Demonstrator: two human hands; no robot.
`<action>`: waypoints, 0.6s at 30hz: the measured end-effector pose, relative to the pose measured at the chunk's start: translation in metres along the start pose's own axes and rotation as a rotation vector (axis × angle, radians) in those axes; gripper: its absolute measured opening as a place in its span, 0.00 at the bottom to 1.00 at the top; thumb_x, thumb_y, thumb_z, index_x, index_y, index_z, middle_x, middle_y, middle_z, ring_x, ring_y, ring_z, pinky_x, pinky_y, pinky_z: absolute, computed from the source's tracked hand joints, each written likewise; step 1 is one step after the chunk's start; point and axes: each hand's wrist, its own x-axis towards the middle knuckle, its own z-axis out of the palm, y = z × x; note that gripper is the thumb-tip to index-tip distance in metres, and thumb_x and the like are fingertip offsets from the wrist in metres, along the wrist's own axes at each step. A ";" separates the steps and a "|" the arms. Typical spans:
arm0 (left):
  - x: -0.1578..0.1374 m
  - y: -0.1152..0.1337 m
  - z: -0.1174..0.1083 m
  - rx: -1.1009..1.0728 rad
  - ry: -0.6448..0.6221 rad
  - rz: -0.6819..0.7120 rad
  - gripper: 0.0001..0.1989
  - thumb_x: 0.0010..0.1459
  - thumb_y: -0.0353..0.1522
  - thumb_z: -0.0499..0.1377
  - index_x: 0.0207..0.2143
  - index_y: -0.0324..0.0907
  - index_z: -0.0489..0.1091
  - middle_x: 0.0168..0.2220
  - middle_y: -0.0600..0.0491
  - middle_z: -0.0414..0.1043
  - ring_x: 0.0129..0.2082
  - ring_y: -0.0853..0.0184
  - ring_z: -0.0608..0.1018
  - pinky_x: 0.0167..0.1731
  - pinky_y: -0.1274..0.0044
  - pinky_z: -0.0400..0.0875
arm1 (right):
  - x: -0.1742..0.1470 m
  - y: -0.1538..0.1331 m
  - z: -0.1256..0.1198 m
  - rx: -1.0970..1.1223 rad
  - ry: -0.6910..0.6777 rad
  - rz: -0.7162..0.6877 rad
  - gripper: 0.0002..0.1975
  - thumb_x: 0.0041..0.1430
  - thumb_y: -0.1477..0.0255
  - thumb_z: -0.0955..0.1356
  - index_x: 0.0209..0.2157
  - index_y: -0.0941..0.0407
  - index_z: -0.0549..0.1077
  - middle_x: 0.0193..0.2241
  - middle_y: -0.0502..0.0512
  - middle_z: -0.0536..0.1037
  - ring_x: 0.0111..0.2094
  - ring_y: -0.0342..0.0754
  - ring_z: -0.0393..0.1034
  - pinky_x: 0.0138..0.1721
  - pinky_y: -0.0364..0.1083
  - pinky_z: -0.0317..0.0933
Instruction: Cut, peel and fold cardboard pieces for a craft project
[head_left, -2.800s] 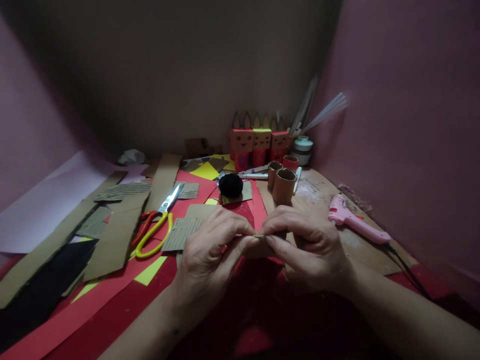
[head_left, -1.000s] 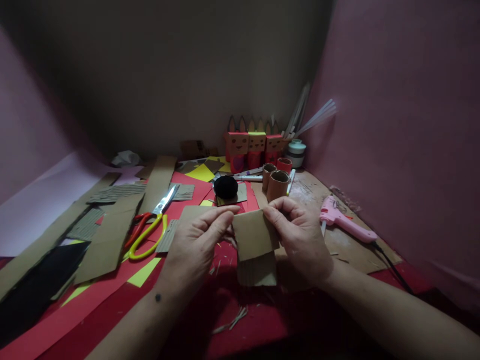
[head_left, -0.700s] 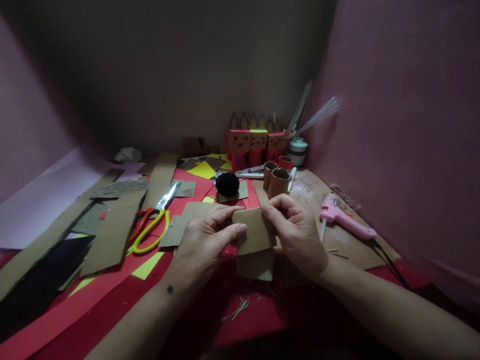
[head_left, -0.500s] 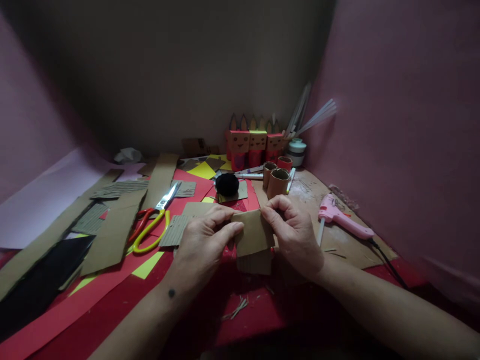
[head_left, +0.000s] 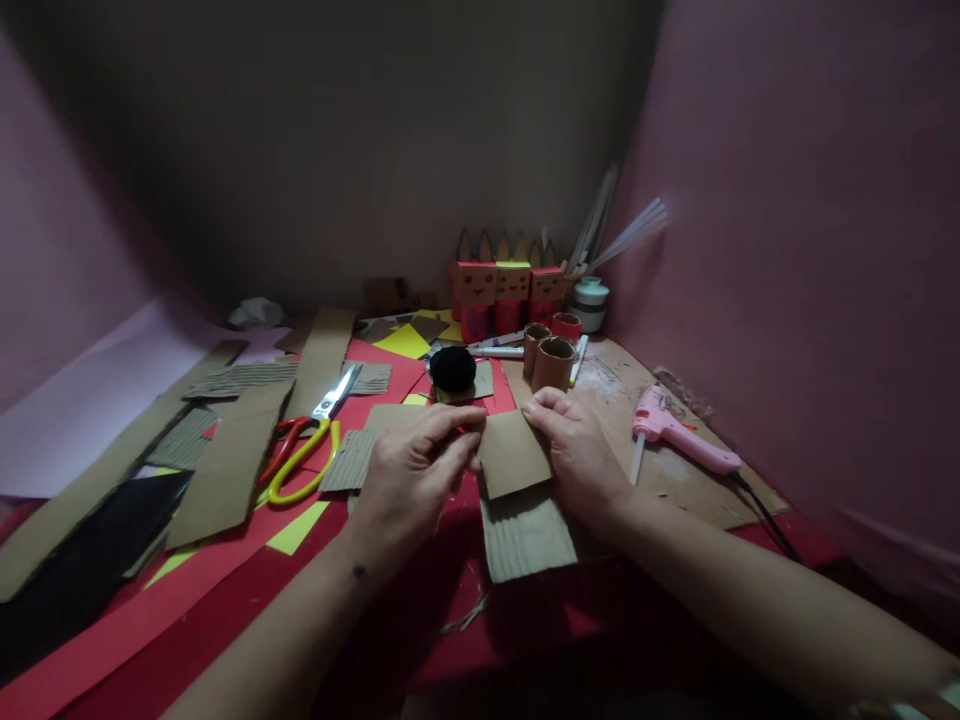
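Note:
A smooth square piece of brown cardboard (head_left: pixel 514 456) is between my two hands, above the red tabletop. My left hand (head_left: pixel 409 470) is closed, its thumb and fingertips pinching the upper left edge. At the upper right corner, my right hand (head_left: pixel 581 455) grips with thumb and forefinger. Below the smooth square, a corrugated cardboard piece (head_left: pixel 527 538) with its ridges showing juts out toward me; its upper part is hidden. Whether the two pieces are joined, I cannot tell.
Red-and-yellow-handled scissors (head_left: pixel 306 450) and cardboard strips (head_left: pixel 225 465) lie left. A pink glue gun (head_left: pixel 682 432) rests right. Cardboard tubes (head_left: pixel 553 365), a black round object (head_left: pixel 453 370) and box-headed figures with pointed ears (head_left: pixel 476 285) stand beyond my hands.
The corrugated piece now extends farther out from under the smooth square, toward me and to the right. The smooth square has shifted slightly right and up, and my left fingertips have drawn closer together.

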 end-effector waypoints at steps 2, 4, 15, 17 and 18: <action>-0.001 0.002 -0.001 -0.023 -0.012 -0.030 0.11 0.52 0.31 0.62 0.38 0.42 0.78 0.25 0.54 0.74 0.22 0.70 0.72 0.27 0.77 0.69 | -0.001 -0.002 0.002 0.051 0.002 0.048 0.13 0.50 0.66 0.71 0.24 0.55 0.62 0.19 0.45 0.64 0.22 0.42 0.59 0.24 0.42 0.53; 0.000 0.003 -0.001 -0.126 -0.060 -0.132 0.14 0.50 0.31 0.63 0.41 0.42 0.78 0.24 0.54 0.74 0.25 0.68 0.74 0.28 0.76 0.71 | -0.002 -0.004 0.003 0.078 -0.003 0.071 0.13 0.48 0.67 0.71 0.23 0.55 0.62 0.19 0.45 0.64 0.21 0.42 0.59 0.23 0.42 0.53; -0.007 0.000 0.010 -0.022 0.116 -0.010 0.09 0.53 0.31 0.61 0.37 0.45 0.79 0.36 0.54 0.80 0.35 0.67 0.78 0.36 0.78 0.73 | -0.006 0.002 0.007 0.150 0.002 0.067 0.15 0.47 0.65 0.72 0.23 0.55 0.62 0.19 0.45 0.65 0.21 0.42 0.59 0.24 0.43 0.55; -0.006 0.001 0.012 -0.099 0.112 -0.109 0.10 0.52 0.33 0.62 0.38 0.44 0.79 0.32 0.54 0.80 0.31 0.68 0.78 0.30 0.79 0.72 | -0.006 0.003 0.006 0.135 -0.001 0.051 0.15 0.49 0.64 0.72 0.23 0.55 0.62 0.20 0.46 0.65 0.22 0.42 0.60 0.25 0.43 0.56; -0.005 0.001 0.012 -0.123 0.108 -0.147 0.10 0.52 0.33 0.62 0.37 0.44 0.79 0.30 0.54 0.80 0.30 0.68 0.77 0.28 0.79 0.72 | -0.007 0.003 0.006 0.125 -0.007 0.039 0.15 0.50 0.64 0.71 0.24 0.55 0.62 0.20 0.46 0.65 0.22 0.42 0.60 0.25 0.43 0.56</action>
